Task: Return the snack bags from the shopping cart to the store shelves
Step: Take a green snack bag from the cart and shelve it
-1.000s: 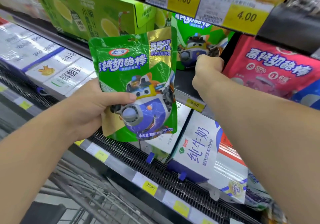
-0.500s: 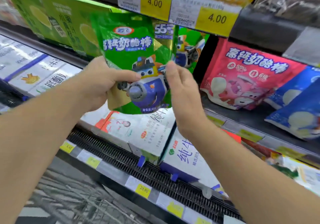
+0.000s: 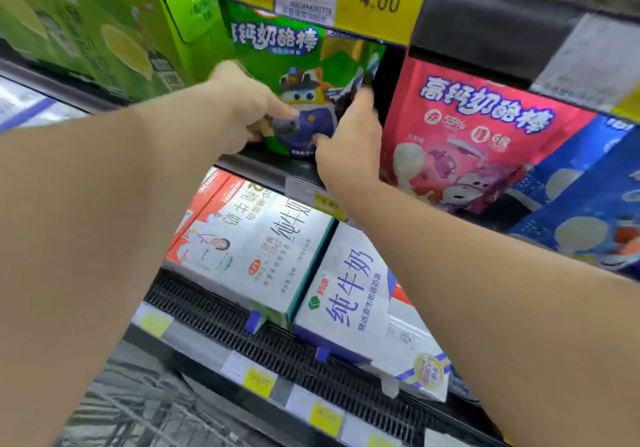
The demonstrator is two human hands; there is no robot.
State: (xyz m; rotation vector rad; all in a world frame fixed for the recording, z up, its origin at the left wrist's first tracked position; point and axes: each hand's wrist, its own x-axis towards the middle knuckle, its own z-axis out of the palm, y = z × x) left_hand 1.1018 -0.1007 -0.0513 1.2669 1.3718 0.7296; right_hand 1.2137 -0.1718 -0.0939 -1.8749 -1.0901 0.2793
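Note:
A green snack bag (image 3: 298,62) with a cartoon plane stands upright on the middle shelf (image 3: 263,169), between a green carton and a red snack bag (image 3: 485,128). My left hand (image 3: 242,107) grips its lower left side, thumb on the front. My right hand (image 3: 349,142) holds its lower right edge. The bag's top is tucked under the price-tag rail. Whether another green bag stands behind it is hidden.
Green drink cartons (image 3: 104,31) fill the shelf to the left. Blue snack bags (image 3: 588,211) lie right of the red one. White milk boxes (image 3: 346,301) sit on the shelf below. Yellow price tags (image 3: 379,2) line the rail above. The cart's wire (image 3: 131,408) shows at bottom left.
Both hands have pushed the green bag forward from in front of the shelf into the gap beside the red bag. Its base now rests on the shelf.

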